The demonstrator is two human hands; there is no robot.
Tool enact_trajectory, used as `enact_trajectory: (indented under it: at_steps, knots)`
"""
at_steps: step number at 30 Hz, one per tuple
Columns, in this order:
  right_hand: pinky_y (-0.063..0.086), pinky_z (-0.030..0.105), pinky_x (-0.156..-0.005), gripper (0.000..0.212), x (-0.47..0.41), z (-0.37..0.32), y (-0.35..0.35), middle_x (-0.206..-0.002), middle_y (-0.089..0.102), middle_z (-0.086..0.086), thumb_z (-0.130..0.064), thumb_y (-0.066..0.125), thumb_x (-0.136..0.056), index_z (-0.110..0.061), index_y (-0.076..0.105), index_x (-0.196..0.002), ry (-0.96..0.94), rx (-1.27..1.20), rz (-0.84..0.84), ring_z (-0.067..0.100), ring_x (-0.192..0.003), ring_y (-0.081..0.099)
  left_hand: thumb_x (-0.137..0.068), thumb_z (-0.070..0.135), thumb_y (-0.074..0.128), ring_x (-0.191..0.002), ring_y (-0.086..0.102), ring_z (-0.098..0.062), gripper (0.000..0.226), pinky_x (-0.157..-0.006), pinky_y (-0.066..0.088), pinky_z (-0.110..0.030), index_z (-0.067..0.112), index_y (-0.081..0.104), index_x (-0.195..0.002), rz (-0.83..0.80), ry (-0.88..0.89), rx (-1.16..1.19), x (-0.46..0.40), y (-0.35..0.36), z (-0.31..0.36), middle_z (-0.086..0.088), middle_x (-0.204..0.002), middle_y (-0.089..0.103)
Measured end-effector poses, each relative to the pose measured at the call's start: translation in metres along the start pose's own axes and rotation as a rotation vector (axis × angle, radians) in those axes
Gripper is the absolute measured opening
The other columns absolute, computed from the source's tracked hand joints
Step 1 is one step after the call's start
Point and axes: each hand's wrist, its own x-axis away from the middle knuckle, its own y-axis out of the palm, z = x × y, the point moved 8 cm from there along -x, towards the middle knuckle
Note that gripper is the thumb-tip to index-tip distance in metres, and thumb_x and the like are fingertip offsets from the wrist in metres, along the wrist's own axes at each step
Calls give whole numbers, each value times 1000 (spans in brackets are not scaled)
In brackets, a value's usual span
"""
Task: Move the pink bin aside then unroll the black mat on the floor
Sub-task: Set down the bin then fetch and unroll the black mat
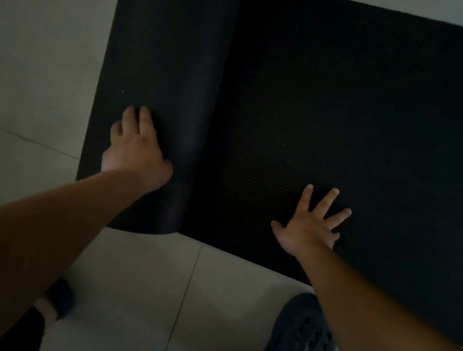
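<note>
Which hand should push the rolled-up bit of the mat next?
The left hand. It already rests on top of the rolled part of the black mat, so it can likely push the roll further left. The right hand lies spread flat on the unrolled part, well placed to hold that down.

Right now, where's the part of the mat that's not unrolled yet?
In the head view, the roll lies left of centre on the tiled floor, under the left hand, beside the flat mat.
</note>
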Motion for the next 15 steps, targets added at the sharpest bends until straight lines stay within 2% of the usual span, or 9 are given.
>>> enact_trajectory:
  at_steps: [2,4,5,6,7,8,10,13,15]
  knots:
    - [28,69,-107,118,-5,-2,7,-149,-43,13,-74,53,-73,-31,-30,-144,28,14,63,59,-138,-19,-74,32,64,-146,5,-38,97,-113,22,-64,23,4,-150,119,203,-199,-2,-1,7,-3,-160,-1]
    - [26,70,-105,120,-10,-5,12,-149,-43,14,-78,48,-68,-29,-32,-143,57,26,108,59,-138,-19,-81,27,48,-147,4,-38,74,-116,13,-63,17,20,-149,245,595,-467,6,10,33,-7,-161,6]
    - [24,71,-106,121,-11,-8,13,-150,-42,16,-79,46,-67,-27,-32,-144,75,35,114,59,-138,-19,-84,27,35,-147,5,-38,61,-117,9,-61,17,34,-145,237,802,-577,13,24,44,-9,-161,14]
    - [21,72,-107,123,-11,-11,15,-150,-41,17,-80,46,-66,-25,-31,-144,98,38,114,58,-138,-19,-84,28,25,-147,7,-38,60,-119,5,-59,16,45,-139,184,960,-645,20,40,51,-10,-159,20]
    - [19,72,-108,124,-9,-15,15,-151,-39,19,-79,47,-67,-22,-30,-145,125,34,112,57,-139,-19,-83,31,21,-147,7,-37,62,-119,0,-58,14,51,-135,107,1043,-685,22,53,54,-11,-158,26]
    - [17,72,-110,124,-8,-19,13,-152,-36,21,-76,50,-69,-18,-27,-147,145,32,118,56,-140,-18,-84,36,23,-147,7,-36,63,-119,-4,-57,13,51,-135,53,1055,-711,19,62,54,-11,-157,29]
    - [14,71,-112,119,-4,-40,2,-156,-30,20,-63,57,-75,-12,-21,-149,84,96,175,49,-144,-16,-86,53,30,-147,6,-37,70,-117,-10,-59,14,40,-143,30,1011,-741,7,69,50,-12,-155,32]
    - [11,61,-118,103,6,-107,-16,-161,-21,12,-44,56,-82,-16,-13,-152,-245,257,244,39,-148,-12,-80,72,32,-142,12,-41,82,-107,-10,-73,24,26,-148,81,954,-754,-13,63,31,-10,-150,32]
    - [11,55,-120,95,13,-154,-22,-163,-16,10,-38,52,-86,-18,-10,-154,-348,272,235,36,-149,-10,-77,76,31,-136,16,-41,84,-100,-6,-79,28,29,-146,114,861,-727,-29,49,4,-8,-145,34]
